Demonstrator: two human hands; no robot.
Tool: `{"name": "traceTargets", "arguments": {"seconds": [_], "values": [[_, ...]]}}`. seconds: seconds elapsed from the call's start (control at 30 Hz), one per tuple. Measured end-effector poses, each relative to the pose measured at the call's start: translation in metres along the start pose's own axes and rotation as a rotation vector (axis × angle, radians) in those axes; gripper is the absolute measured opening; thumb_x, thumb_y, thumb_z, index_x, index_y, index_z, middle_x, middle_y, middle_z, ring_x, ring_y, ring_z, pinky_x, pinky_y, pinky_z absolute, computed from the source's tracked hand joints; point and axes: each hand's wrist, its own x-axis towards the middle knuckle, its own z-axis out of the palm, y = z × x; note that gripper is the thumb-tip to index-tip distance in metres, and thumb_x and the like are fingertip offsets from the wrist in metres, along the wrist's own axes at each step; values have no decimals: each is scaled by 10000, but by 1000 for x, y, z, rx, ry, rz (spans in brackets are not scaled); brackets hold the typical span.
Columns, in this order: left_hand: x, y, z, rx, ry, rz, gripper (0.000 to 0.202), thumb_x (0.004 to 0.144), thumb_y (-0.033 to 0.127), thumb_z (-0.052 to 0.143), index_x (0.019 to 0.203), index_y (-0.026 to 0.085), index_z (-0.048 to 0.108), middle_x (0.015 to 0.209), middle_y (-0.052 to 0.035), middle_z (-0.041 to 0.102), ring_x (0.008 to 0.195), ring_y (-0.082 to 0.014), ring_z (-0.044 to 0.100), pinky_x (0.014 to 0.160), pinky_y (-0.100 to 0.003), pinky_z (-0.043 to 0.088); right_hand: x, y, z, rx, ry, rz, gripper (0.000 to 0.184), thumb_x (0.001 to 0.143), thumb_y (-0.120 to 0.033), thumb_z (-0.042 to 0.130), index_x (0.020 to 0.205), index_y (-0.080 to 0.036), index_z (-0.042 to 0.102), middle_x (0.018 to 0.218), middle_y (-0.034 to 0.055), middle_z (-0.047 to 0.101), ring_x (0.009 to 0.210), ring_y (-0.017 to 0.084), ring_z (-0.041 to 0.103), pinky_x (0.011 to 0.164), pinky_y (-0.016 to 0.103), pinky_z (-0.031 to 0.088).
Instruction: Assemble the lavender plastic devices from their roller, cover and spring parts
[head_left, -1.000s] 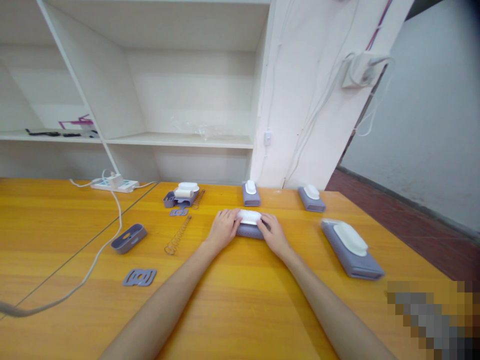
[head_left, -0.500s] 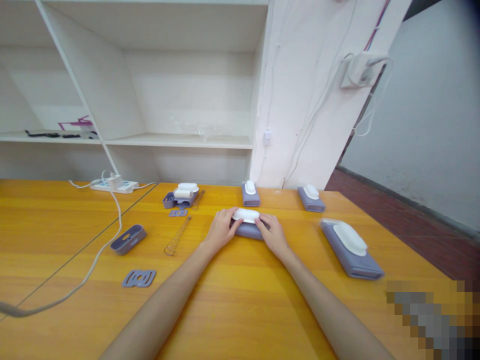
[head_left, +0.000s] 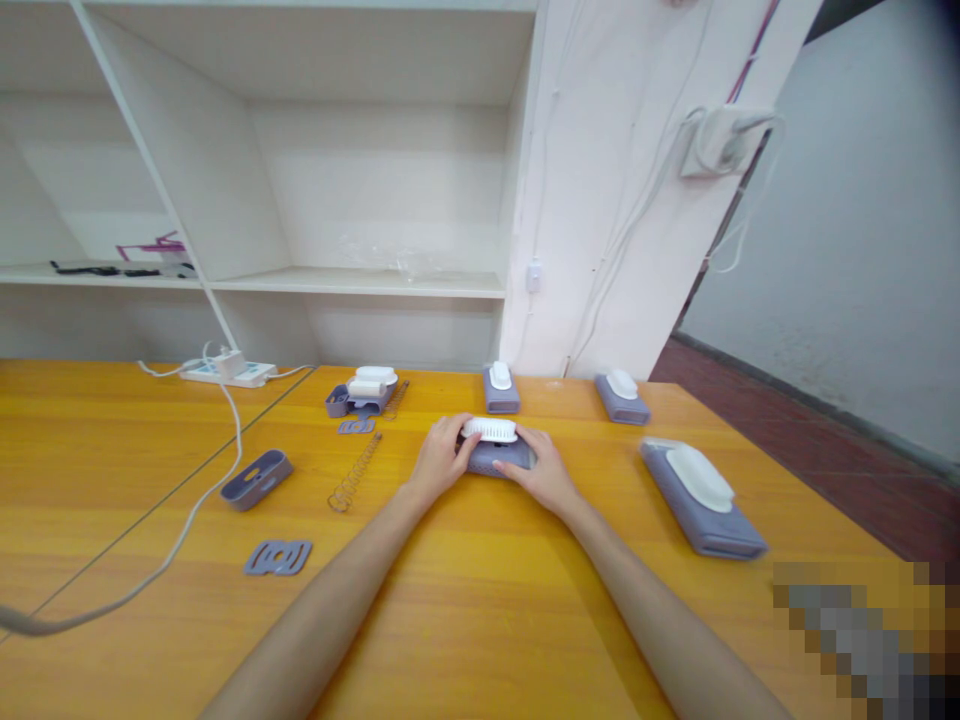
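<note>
In the middle of the table, a white oval brush [head_left: 490, 430] with a ribbed or bristled edge is tilted up over a grey-purple box [head_left: 491, 460]. My left hand [head_left: 440, 455] grips the brush's left end between thumb and fingers. At the box's right side is my right hand [head_left: 546, 468], thumb along the front edge and fingers near the brush's right end. Part of the box top shows under the brush. To the left lie a coil spring [head_left: 355, 474], a slotted flat plate [head_left: 278, 557] and a hollow purple tray [head_left: 257, 480].
Similar boxes with white tops stand at the back [head_left: 502, 388], back right [head_left: 622, 398] and right [head_left: 703, 500]. More parts [head_left: 367, 392] sit back left. A power strip [head_left: 229, 370] and white cable [head_left: 225, 480] lie left, below white shelves [head_left: 360, 282].
The brush has tipped up and lifted slightly off the box, exposing more of its top. My right thumb has moved from the brush down to the box's front.
</note>
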Motion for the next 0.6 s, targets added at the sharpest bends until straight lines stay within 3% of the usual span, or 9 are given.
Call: {"name": "traceTargets", "arguments": {"seconds": [0.17,0.47,0.6], "values": [[0,4,-2,27,-8,35,254,877,257,412,1100,172,498,1058,-83,584,995,-205,517,904,-364,408,1,-3,-1,-9,-21,-62,473,661,-434,698,1072,-221,601,1098,69,604,1046,241,512,940,419,389],[-1,5,-3,131,-51,73,281,838,225,433,1107,163,491,1064,-92,584,982,-227,511,876,-381,397,0,-4,0,-28,7,-90,456,676,-416,694,1075,-219,593,1081,65,614,1029,233,516,923,399,400],[-1,8,-4,152,-52,68,289,841,234,425,1115,164,486,1072,-98,581,976,-231,514,866,-385,397,1,-2,2,-34,31,-81,357,746,-396,633,1047,-207,599,1051,70,623,1007,227,525,913,399,406]]}}
